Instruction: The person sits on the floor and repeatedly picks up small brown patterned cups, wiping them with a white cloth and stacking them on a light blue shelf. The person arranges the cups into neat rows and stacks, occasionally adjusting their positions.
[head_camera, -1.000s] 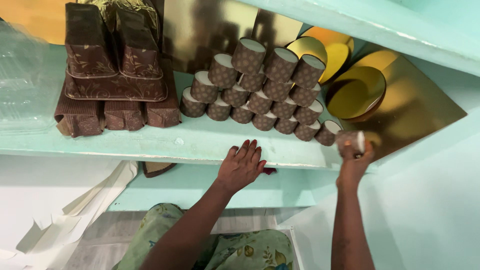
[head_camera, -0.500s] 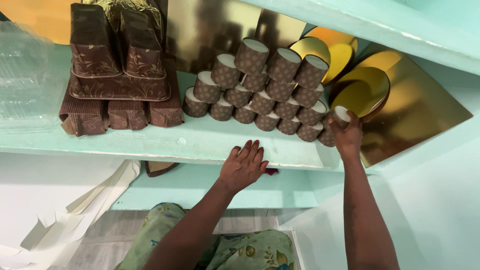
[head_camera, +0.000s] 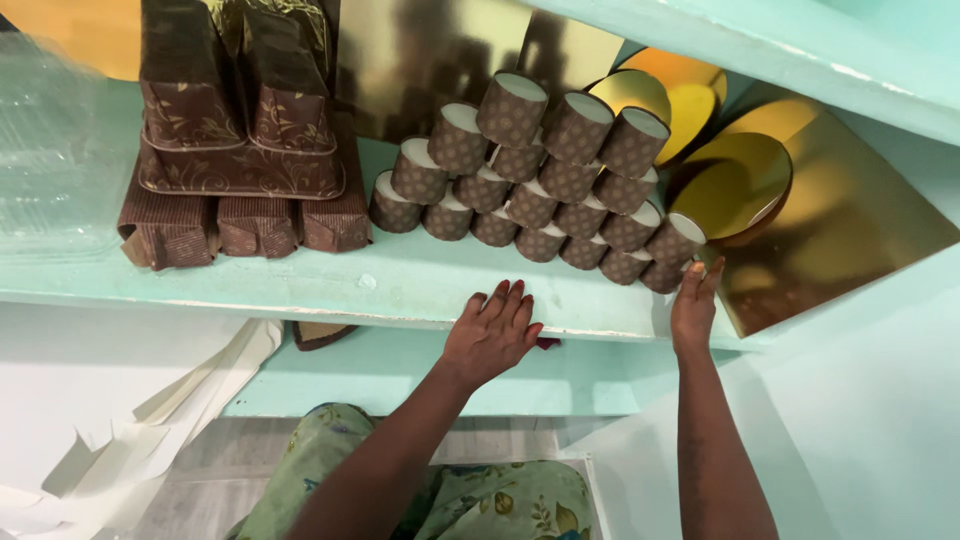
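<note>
Two hands reach up to one mint-green shelf (head_camera: 300, 285), and the question is which hand is nearer to the stacked paper cups (head_camera: 540, 170). At far left on the shelf stand brown loaf moulds (head_camera: 240, 150), well apart from both hands. Going right, the left hand (head_camera: 492, 335) lies flat on the near edge of the shelf, fingers spread, grasping nothing; the cups are farther in from it, and a bare strip of shelf is between. The cups lie on their sides in a pyramid, their white round ends looking toward the person and their long axes running from near to far. The right hand (head_camera: 693, 305) is open too, with its fingertips (head_camera: 700, 272) touching or almost touching the lowest cup at the right end (head_camera: 668, 262). I judge the right hand to be the nearer one. Gold cake boards (head_camera: 840, 225) lean just right of it.
</note>
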